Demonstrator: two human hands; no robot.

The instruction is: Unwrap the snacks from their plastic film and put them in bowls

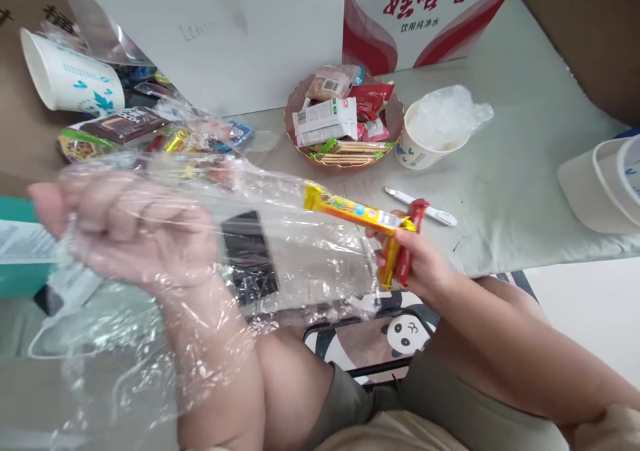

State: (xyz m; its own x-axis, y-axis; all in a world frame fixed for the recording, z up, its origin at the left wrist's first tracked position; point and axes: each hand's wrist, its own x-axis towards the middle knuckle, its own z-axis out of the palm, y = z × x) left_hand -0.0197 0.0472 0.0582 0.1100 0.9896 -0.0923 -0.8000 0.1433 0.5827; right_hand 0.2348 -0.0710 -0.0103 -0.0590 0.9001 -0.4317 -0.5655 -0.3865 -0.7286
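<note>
My left hand [135,231] is raised close to the camera, wrapped in a loose clear plastic glove, its fingers curled closed on a clear plastic bag [300,258] that stretches to the right. My right hand [417,258] is closed around several thin snack sticks: a long yellow-orange one [350,211] pointing left toward the bag's mouth, plus a red one [413,238]. A dark packet [250,258] shows through the bag.
A brown bowl [395,114] of wrapped snacks sits mid-table. Beside it stand a paper cup [415,151] lined with plastic and a white pen-like tool [425,206]. More snacks [125,128] and a tipped cup [70,71] lie far left. Stacked white cups [605,178] lie right.
</note>
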